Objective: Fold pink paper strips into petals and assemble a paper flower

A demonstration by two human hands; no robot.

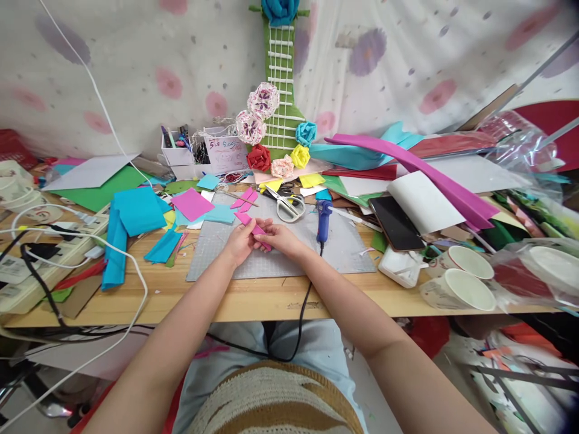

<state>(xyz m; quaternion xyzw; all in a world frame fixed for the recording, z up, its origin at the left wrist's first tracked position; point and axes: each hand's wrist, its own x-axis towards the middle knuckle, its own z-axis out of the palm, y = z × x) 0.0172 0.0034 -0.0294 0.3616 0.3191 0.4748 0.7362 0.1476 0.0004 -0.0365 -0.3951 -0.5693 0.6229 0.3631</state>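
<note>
Between my two hands is a folded strip of pink paper (246,222), held above the grey cutting mat (212,253). My left hand (239,241) pinches it from the left, its fingers closed. On the other side my right hand (277,237) grips the strip's lower end between thumb and fingers. Other folded pink pieces (245,200) lie just beyond my hands. Scissors (291,207) rest at the mat's far edge, and a blue glue gun (323,220) lies to the right with its black cord running toward me.
Blue paper (138,211) and a pink square (193,205) lie left, near a power strip (54,265). A green paper guitar-like piece with flowers (283,90) stands behind. To the right are a phone (396,223), paper cups (458,289) and a long pink sheet (420,175).
</note>
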